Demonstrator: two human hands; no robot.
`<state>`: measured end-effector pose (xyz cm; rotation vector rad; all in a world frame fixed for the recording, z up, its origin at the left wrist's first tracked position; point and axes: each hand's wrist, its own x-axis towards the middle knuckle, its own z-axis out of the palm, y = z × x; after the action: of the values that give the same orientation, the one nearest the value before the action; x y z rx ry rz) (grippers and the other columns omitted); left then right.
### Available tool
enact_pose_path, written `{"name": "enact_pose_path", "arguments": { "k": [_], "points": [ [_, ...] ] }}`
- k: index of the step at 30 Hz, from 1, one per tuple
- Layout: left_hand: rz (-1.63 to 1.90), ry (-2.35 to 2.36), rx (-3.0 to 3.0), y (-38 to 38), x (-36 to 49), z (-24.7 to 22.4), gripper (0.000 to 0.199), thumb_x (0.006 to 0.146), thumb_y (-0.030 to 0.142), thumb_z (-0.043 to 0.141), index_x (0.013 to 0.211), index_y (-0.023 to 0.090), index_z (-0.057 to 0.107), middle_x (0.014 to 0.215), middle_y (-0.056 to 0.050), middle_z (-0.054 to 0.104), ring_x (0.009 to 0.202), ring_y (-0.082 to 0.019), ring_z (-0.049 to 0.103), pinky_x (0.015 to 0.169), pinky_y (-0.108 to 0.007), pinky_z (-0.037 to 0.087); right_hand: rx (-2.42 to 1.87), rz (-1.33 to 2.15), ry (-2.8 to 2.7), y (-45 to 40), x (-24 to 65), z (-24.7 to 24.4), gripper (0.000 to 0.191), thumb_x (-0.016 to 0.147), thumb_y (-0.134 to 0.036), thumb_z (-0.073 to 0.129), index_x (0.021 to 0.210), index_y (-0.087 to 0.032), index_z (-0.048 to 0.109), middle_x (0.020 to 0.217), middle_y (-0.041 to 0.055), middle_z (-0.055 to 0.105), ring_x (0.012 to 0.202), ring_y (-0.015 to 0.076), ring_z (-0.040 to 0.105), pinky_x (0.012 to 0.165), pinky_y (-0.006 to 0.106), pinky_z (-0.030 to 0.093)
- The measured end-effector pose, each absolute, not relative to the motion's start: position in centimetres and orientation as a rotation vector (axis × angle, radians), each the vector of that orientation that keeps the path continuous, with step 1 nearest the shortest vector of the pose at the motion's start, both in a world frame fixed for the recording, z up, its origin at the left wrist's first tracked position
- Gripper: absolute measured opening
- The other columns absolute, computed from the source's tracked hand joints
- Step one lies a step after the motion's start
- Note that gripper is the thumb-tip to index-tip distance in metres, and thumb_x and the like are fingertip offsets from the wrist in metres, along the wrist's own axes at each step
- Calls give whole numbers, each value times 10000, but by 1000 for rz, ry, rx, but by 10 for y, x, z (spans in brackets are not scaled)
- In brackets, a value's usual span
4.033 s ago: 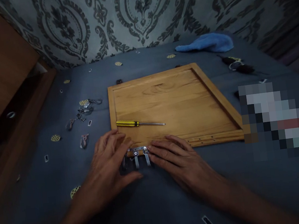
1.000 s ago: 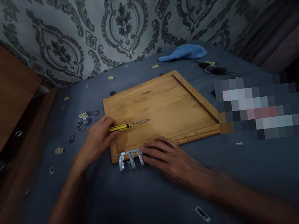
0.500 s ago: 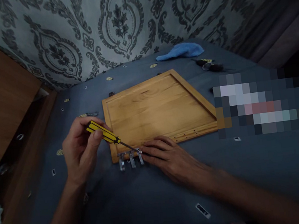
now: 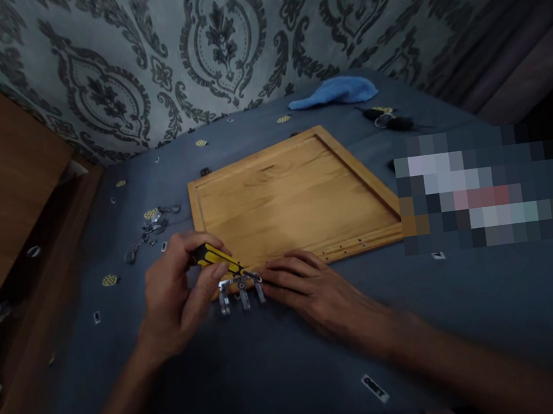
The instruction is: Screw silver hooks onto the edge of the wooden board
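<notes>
We saw the left hand (image 4: 174, 297) with fingers wrapped round the screwdriver (image 4: 222, 259), its tip at the metal fitting (image 4: 244, 297), seven o'clock on the wooden panel (image 4: 275, 194); right hand (image 4: 311, 286) outstretched, pressing nothing narrow. We judged fitting placed, fastening unfinished.

The view is from the wearer's own head, facing forward and down, near the left hand (image 4: 169, 297) and right hand (image 4: 311, 290) at lower centre. The board (image 4: 279, 193) fills mid-frame; the wall (image 4: 160, 40), farther off, spans the top.
</notes>
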<state>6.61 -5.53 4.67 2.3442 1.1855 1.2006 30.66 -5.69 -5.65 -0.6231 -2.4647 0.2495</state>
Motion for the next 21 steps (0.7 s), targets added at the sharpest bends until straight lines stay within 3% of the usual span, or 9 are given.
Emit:
{"name": "enact_pose_path", "arguments": {
  "k": [6,21],
  "points": [
    [1185,1176,2357,-53,68,47,94,1016,259,618,1101,230,647,914,7,693,781,-127,669,709,-234,542,-630,241,-2453,-57,306,-56,362,1000,-87,555,1324,-189,681,1301,115,739,1267,273,593,1056,507,484],
    [1137,1152,2356,-54,66,50,123,1016,234,616,1137,233,638,972,2,702,829,-117,685,753,-217,550,-623,254,-2455,-57,306,-55,346,994,-81,562,1320,-137,666,1326,126,727,1256,286,598,1060,521,481]
  ]
}}
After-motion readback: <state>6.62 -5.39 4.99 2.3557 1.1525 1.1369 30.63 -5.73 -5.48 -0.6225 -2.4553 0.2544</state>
